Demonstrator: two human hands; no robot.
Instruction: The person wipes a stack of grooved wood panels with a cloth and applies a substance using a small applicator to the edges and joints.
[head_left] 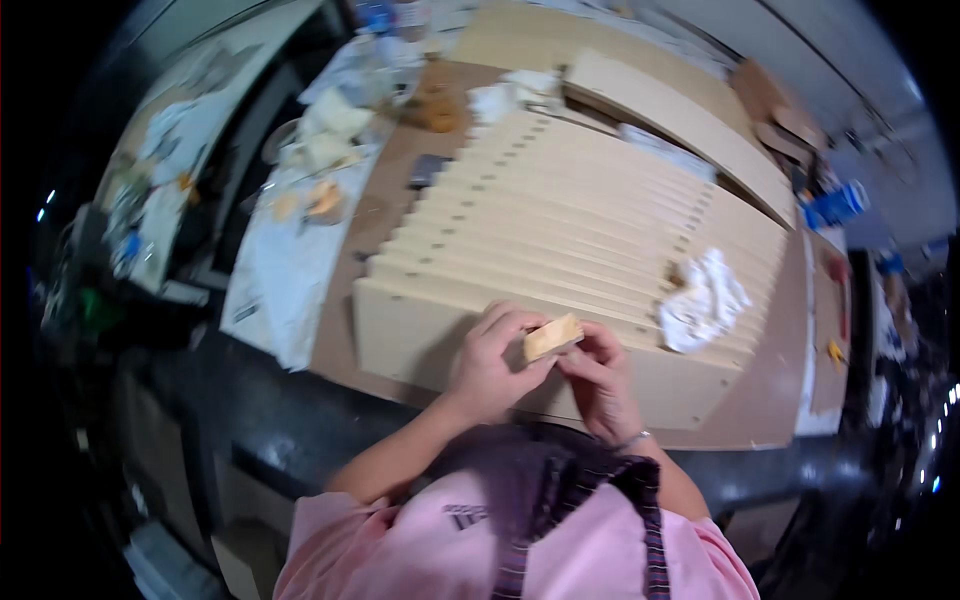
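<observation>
— See the left hand [490, 362]? Its fingers are curled round the near end of that small tan block [552, 337], held just above the front board of the stack of boards [570, 225].

— And the right hand [598, 375] pinches the other end, fingers narrow. So the block sits between both hands, over the counter [345, 290] edge, close to the body.

— That's my worry. The grip is only at the tips. If one hand lets go carelessly, I reckon the block drops down the gap between counter and apron.

— Or it knocks the front board. Those boards overlap like shingles; a shove could slide them.

— Further right, the crumpled white rag [703, 298] lies on the boards. A sweeping elbow might drag it off.

— Whether the block is sticky or dusty, I can't tell from here.
</observation>
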